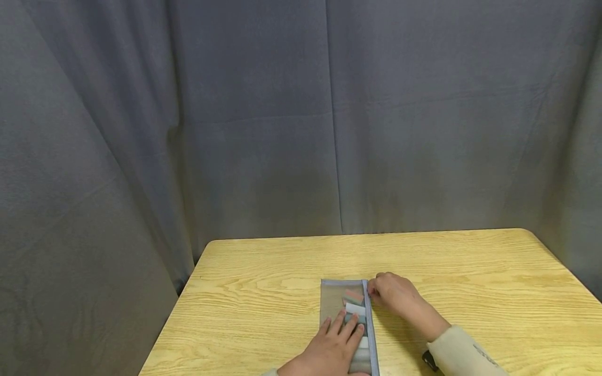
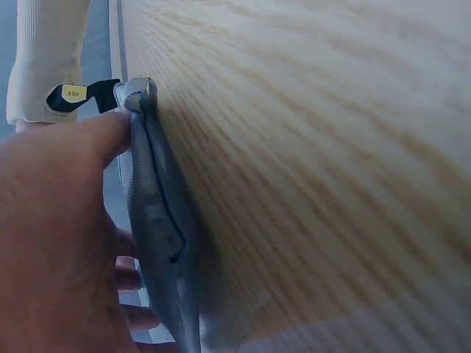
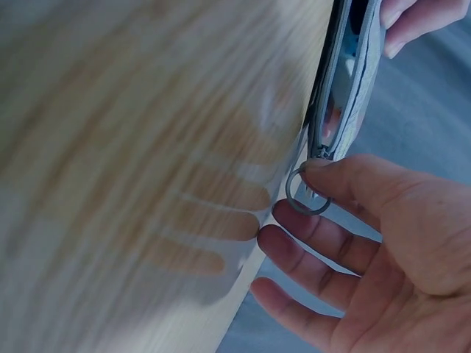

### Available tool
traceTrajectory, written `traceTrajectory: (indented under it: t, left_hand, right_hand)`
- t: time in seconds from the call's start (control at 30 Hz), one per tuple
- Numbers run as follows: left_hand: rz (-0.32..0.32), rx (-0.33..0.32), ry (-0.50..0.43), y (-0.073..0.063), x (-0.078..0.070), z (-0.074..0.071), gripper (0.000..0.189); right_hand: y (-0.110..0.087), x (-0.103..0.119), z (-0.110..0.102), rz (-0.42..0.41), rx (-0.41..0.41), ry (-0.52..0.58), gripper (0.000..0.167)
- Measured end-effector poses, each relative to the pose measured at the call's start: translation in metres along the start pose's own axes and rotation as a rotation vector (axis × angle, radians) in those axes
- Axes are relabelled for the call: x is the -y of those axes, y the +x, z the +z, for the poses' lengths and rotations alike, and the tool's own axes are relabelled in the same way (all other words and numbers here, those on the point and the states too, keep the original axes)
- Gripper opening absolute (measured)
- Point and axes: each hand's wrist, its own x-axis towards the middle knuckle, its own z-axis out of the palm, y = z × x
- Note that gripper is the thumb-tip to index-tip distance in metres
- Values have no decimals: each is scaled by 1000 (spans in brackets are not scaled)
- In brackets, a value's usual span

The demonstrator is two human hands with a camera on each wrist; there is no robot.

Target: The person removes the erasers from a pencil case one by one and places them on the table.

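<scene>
A grey see-through zip pouch (image 1: 331, 300) lies on the table with several flat pieces inside, among them a pink piece (image 1: 355, 296) and a white piece (image 1: 355, 309). My left hand (image 1: 329, 349) rests on top of the pouch, fingers spread, its thumb by the zip edge (image 2: 158, 184) in the left wrist view. At the pouch's far end my right hand (image 1: 394, 292) pinches the zip's ring pull (image 3: 309, 212) between thumb and index finger. Beside the slider (image 3: 322, 153) the zip gapes, with some contents showing. Its other fingers are loosely bent.
The wood-grain table (image 1: 470, 271) extends around the pouch on all sides. Grey curtains (image 1: 258, 130) hang behind it and at both sides. A black strap (image 1: 429, 360) shows at the right wrist, by the light sleeve (image 1: 463, 352).
</scene>
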Motion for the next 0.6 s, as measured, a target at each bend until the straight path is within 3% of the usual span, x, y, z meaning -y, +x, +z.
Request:
traceTrajectory:
  t: [0.6]
  left_hand:
    - [-10, 16, 13, 0, -1, -1, 84]
  right_hand:
    - [9, -5, 2, -7, 6, -12, 15]
